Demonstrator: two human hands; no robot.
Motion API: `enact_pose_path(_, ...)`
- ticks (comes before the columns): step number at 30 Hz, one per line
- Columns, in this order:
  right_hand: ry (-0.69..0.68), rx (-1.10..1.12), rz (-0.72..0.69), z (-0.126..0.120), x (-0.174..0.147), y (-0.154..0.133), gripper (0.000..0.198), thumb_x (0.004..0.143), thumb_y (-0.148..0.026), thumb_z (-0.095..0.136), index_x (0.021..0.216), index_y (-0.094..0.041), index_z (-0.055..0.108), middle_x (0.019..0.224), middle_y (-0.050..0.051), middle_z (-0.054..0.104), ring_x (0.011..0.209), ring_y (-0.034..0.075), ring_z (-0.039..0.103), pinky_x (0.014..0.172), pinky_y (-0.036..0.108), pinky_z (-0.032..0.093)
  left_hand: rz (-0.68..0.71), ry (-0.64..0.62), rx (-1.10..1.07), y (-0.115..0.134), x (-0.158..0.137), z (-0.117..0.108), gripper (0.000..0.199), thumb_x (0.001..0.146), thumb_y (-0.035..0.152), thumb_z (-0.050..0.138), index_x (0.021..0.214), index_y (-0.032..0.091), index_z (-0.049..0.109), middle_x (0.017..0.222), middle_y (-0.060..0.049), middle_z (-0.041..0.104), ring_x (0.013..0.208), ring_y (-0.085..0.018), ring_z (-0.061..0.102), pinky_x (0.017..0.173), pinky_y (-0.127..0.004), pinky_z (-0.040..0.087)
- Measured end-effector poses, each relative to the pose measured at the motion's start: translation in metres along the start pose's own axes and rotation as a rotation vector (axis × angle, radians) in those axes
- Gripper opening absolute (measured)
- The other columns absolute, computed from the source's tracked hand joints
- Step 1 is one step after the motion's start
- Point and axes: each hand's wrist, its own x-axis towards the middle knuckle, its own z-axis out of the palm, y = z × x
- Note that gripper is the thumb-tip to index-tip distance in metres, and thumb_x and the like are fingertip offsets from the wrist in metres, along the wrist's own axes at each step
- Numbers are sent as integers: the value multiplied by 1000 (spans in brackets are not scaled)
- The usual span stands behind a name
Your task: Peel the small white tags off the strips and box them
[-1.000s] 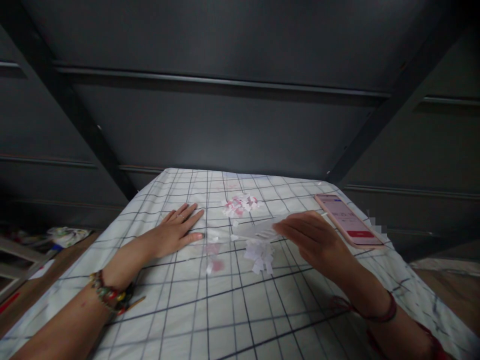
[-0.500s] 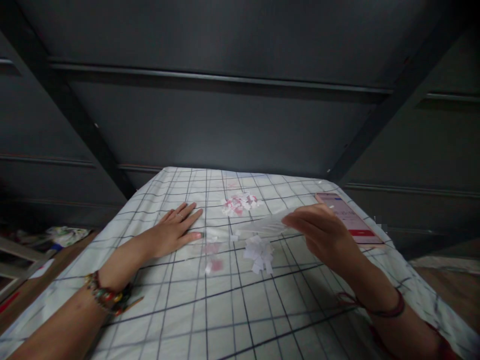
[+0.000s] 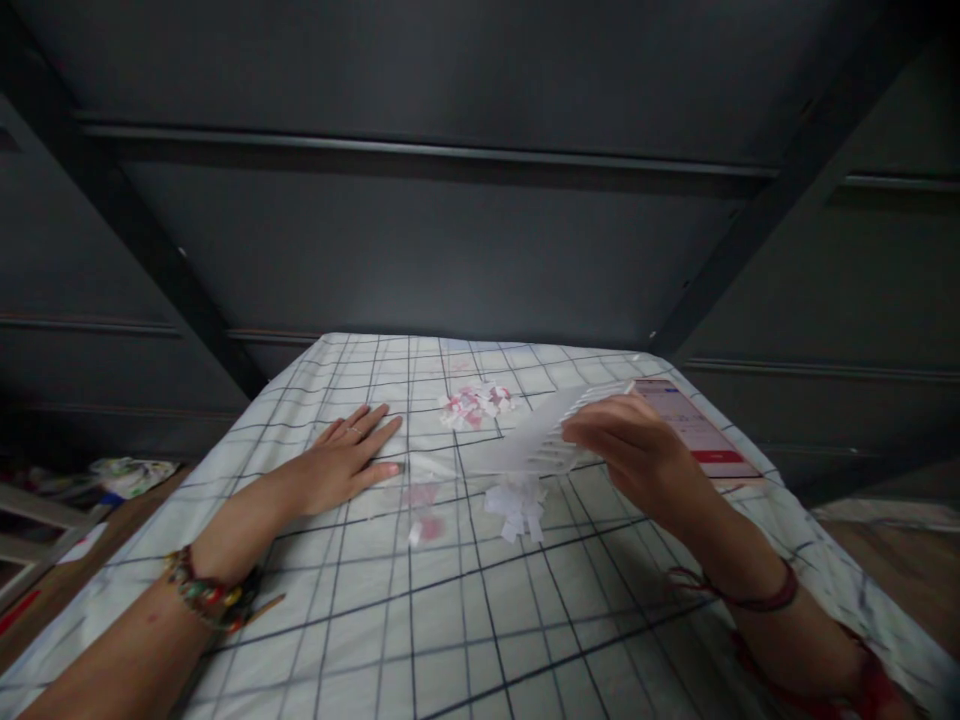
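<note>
Right hand (image 3: 637, 440) pinches thin, translucent whitish plastic-looking sheet (image 3: 517, 440), slanting from grip toward near left; left hand (image 3: 346, 450) flat, spread, gripping nothing.

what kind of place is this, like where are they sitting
Possibly a room in a home or dormitory, though little of it shows: a checked cloth drapes the work surface, dark panelling stands behind it, and a phone lies on the cloth.
</note>
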Motion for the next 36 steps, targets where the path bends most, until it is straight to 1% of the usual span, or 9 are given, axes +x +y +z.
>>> enact_pose_path(4, -87, 30, 58, -3, -2, 2, 37, 79, 6, 37, 84, -22, 60, 77, 0, 68, 73, 14, 60, 71, 31, 48, 1, 16, -7, -1, 0, 1, 73, 93, 67, 25, 151, 23, 29, 158, -13, 23, 144, -34, 20, 113, -53, 24)
enact_pose_path(8, 6, -77, 118, -5, -7, 8, 35, 81, 5, 40, 91, -23, 58, 81, 0, 68, 77, 16, 60, 71, 32, 45, -15, 13, -21, 4, 0, -1, 72, 94, 66, 29, 151, 22, 30, 158, -14, 22, 144, -35, 19, 113, -53, 24)
enact_pose_path(10, 26, -130, 132, 0, -6, 7, 37, 82, 5, 40, 99, -22, 58, 81, 1, 67, 78, 17, 59, 69, 32, 42, -42, -10, -24, 8, 0, -4, 74, 93, 66, 30, 151, 19, 29, 159, -15, 18, 145, -35, 15, 115, -52, 21)
enact_pose_path(13, 11, -164, 140, 13, -1, 0, 41, 83, 4, 40, 112, -19, 56, 80, 2, 66, 77, 18, 56, 66, 32, 39, -61, -36, -4, 12, 1, -7, 76, 94, 67, 25, 152, 19, 23, 160, -14, 13, 146, -35, 9, 115, -54, 17)
enact_pose_path(18, -76, -204, 132, 31, 6, -9, 51, 79, 7, 36, 118, -19, 55, 78, 1, 65, 74, 17, 54, 65, 32, 37, -37, -24, 12, 15, 0, -8, 74, 93, 68, 23, 152, 23, 23, 160, -11, 13, 146, -36, 9, 113, -57, 19)
enact_pose_path(22, -125, -174, 136, 33, 7, -11, 57, 75, 9, 33, 118, -21, 56, 78, 0, 65, 74, 16, 54, 67, 32, 38, 12, -13, 9, 15, 0, -8, 73, 94, 67, 23, 153, 24, 21, 160, -12, 12, 146, -35, 8, 114, -54, 19)
enact_pose_path(26, -95, -167, 96, 27, 8, -10, 56, 74, 9, 33, 114, -22, 58, 76, -1, 64, 71, 15, 52, 66, 32, 37, 26, -16, 7, 12, 0, -5, 75, 94, 68, 21, 153, 23, 21, 160, -13, 12, 146, -34, 7, 115, -52, 18)
enact_pose_path(31, -89, -197, 102, 26, 10, -9, 51, 79, 6, 38, 116, -23, 56, 76, -1, 63, 72, 16, 52, 66, 32, 36, 77, 27, -16, 8, 1, -1, 71, 94, 67, 24, 153, 28, 21, 160, -9, 17, 146, -33, 9, 114, -51, 20)
enact_pose_path(36, -117, -208, 72, 30, 12, -12, 48, 78, 9, 36, 109, -20, 58, 75, -1, 63, 68, 15, 51, 64, 31, 37, 57, -4, -7, 12, 2, -4, 78, 92, 71, 21, 153, 22, 23, 159, -14, 16, 146, -35, 9, 115, -52, 19)
